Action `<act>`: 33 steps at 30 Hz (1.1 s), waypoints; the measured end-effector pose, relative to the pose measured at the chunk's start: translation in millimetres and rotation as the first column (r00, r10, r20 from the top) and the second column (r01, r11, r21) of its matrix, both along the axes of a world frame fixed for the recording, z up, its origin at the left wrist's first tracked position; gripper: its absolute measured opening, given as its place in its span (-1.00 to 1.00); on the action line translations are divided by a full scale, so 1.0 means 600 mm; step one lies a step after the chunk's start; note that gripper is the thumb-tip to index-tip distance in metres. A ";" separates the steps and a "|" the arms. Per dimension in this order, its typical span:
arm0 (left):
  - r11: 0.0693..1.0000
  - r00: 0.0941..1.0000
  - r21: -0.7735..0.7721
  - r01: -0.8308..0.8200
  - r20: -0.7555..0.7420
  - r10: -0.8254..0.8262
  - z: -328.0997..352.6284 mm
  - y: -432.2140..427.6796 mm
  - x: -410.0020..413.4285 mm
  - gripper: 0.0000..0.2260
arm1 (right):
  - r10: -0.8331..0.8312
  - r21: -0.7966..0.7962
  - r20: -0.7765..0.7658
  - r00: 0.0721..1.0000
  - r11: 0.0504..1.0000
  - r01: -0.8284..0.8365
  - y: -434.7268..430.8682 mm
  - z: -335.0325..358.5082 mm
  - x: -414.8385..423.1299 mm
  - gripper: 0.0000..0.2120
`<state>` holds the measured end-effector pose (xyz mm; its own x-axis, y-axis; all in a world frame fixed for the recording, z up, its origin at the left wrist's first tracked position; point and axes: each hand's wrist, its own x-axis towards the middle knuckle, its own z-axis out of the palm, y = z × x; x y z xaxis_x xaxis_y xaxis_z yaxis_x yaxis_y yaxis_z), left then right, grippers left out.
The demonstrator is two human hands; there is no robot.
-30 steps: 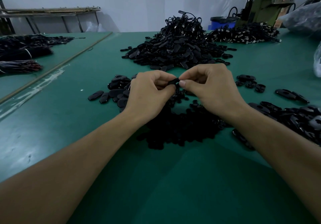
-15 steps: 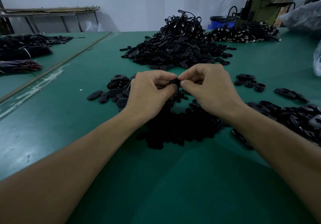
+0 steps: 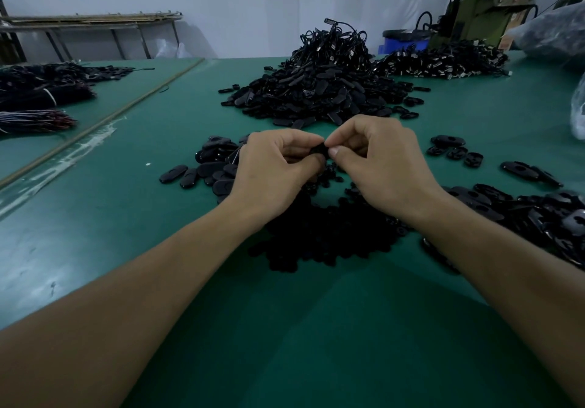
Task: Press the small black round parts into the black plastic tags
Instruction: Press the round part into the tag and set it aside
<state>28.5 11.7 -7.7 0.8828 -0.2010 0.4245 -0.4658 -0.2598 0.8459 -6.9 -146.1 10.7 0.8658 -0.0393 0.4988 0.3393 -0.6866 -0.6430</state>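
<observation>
Most of the black plastic tag (image 3: 318,149) I am working on is hidden by my own fingers. Only a dark sliver shows where my two hands meet, so I cannot make out its full shape or whether a round part sits in it. My left hand (image 3: 272,170) has its fingers and thumb curled round one end. My right hand (image 3: 380,167) pinches the other end between thumb and forefinger, thumbnail up. The tag sits between my fingertips, above the green table mat (image 3: 285,328).

Just below my wrists lies the heap of small black round parts (image 3: 323,236). It is so dark that it reads as one matt blot, with single pieces told apart only at its edge. Glossy oval black tags (image 3: 209,167) lie loose by my left hand, each with a slot. More of them are piled at the right (image 3: 538,214), cut off by the frame edge. Beyond my hands rises a large mound of black tags with cords (image 3: 316,91).
</observation>
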 end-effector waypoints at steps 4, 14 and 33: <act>1.000 1.000 -0.009 0.019 -0.019 -0.019 0.000 0.000 -0.002 -0.81 | -0.019 0.033 -0.003 1.000 0.999 0.019 0.001 -0.001 0.001 -0.80; 0.980 0.983 0.174 -0.101 0.168 0.071 0.001 0.001 -0.009 -0.87 | 0.026 -0.042 0.003 1.000 0.999 -0.026 0.007 -0.003 -0.005 -0.81; 0.997 0.999 0.061 0.042 -0.009 -0.041 0.006 0.002 -0.003 -0.88 | 0.092 0.106 -0.090 0.992 0.991 -0.082 -0.023 -0.004 0.010 -0.90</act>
<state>26.5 12.9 -4.2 0.8763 -0.2629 0.4038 -0.4711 -0.2914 0.8325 -0.9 -160.0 8.4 0.9112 -0.0079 0.4119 0.3295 -0.5863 -0.7400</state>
